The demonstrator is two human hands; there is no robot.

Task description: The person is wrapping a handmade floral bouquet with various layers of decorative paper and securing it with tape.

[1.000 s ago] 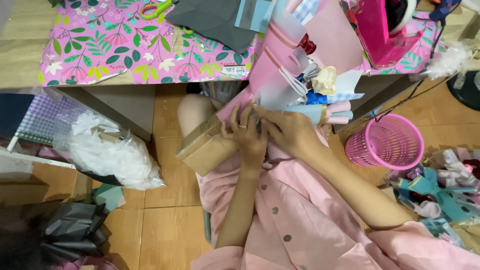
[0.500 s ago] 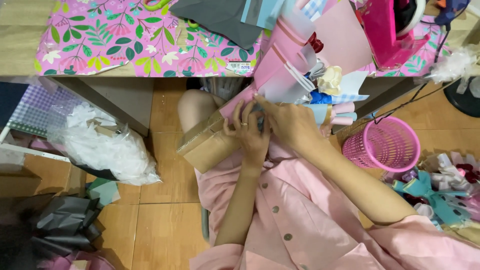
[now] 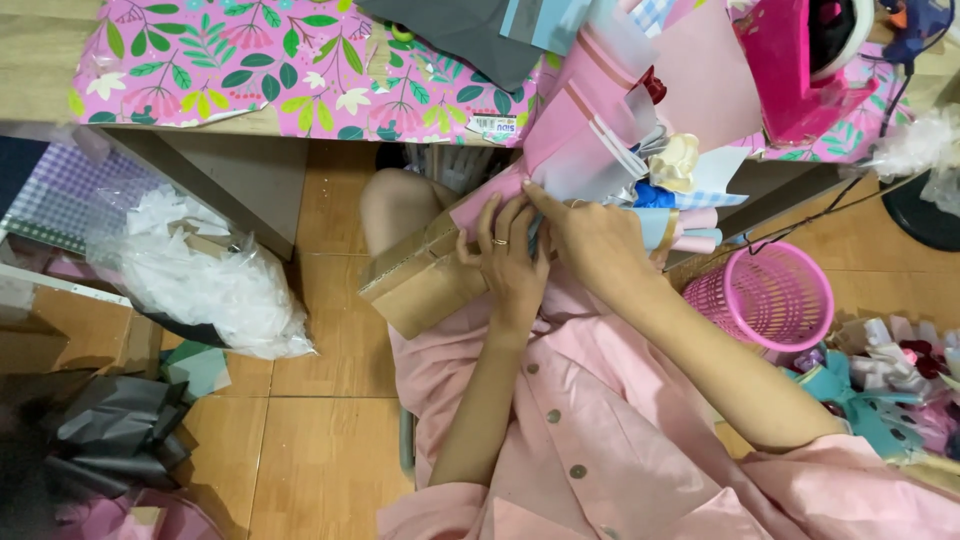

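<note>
- On the person's lap, just below the table edge, lies a pink paper-wrapped bouquet (image 3: 600, 130), its narrow end at the hands and its wide end reaching up over the table (image 3: 40, 60).
- The left hand (image 3: 510, 265), a ring on one finger, is closed around the bouquet's narrow stem end, fingers curled over the pink paper.
- The right hand (image 3: 590, 240) presses on the same spot just beside it, fingers together against the wrap; the two hands touch.
- A brown cardboard piece (image 3: 420, 285) sits under the left hand, on the knee.
- A pink mesh basket (image 3: 765, 295) stands on the floor to the right.
- A clear bag of white stuffing (image 3: 200, 275) lies on the floor to the left.
- Flowered pink wrapping paper (image 3: 250, 60) covers the tabletop.
</note>
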